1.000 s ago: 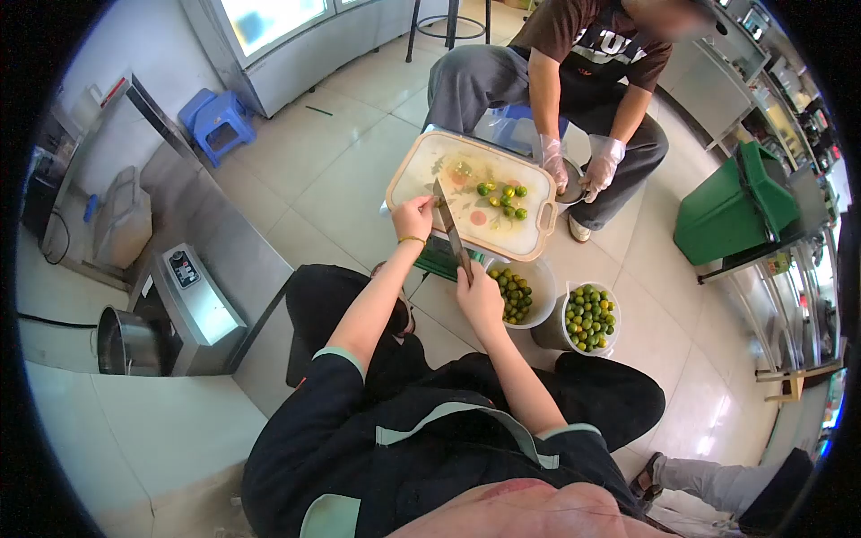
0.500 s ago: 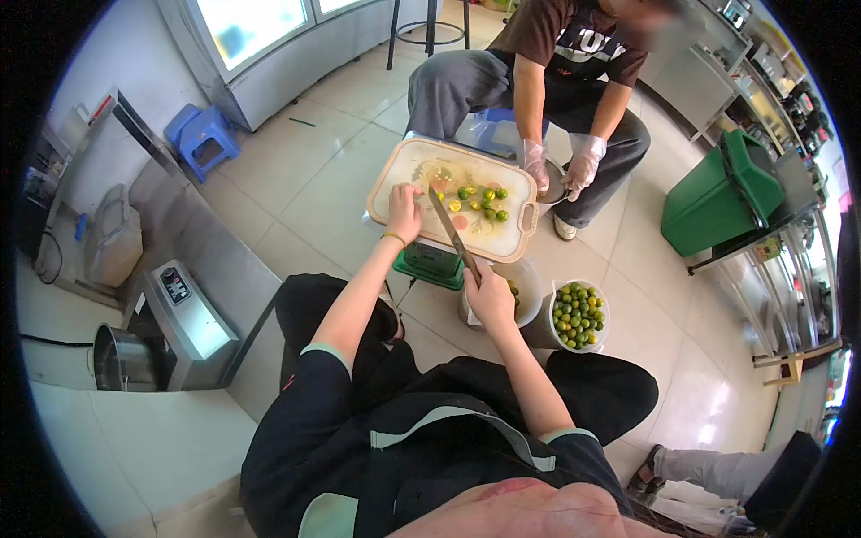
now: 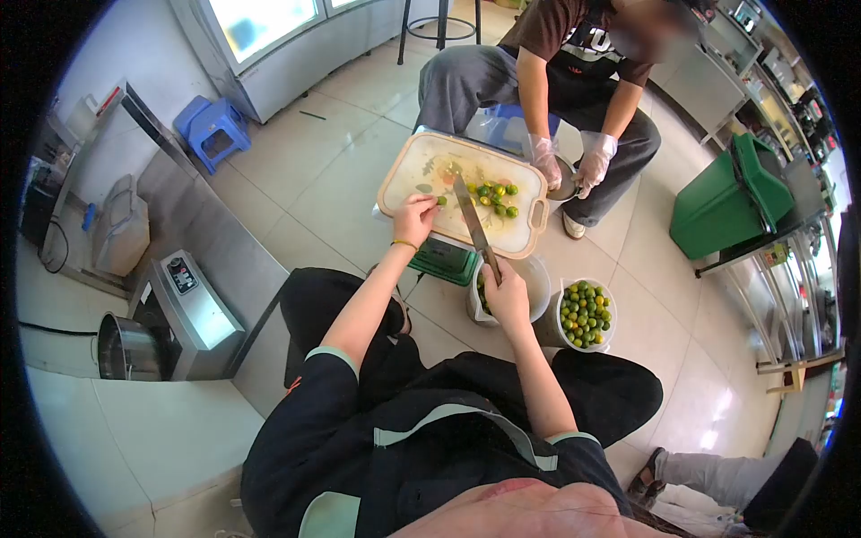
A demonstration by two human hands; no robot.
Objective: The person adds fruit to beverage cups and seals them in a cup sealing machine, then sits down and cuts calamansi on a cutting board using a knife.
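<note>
My left hand [image 3: 414, 220] is closed at the left front edge of a tan-rimmed cutting board [image 3: 408, 166], its fingertips pinching a small green calamansi [image 3: 441, 201]. Gripped by its handle in my right hand [image 3: 507, 294] is a long knife [image 3: 473, 218], the blade slanting over the board with its tip pointing away from me. Just right of the blade lie several calamansi [image 3: 499, 190], some showing yellow cut faces. Wet juice and bits spread over the board.
Below the board stand a green object [image 3: 446, 259], a white bucket [image 3: 539, 285] and a bucket of whole calamansi [image 3: 585, 314]. Opposite, a person's gloved hands [image 3: 592, 166] hold a metal bowl [image 3: 563, 184]. A steel counter [image 3: 211, 238] is at left, a green bin [image 3: 717, 202] at right.
The knife has shifted right, away from my left fingers. My left hand has drawn back slightly, and a calamansi now shows at its fingertips. The whole view has shifted a little.
</note>
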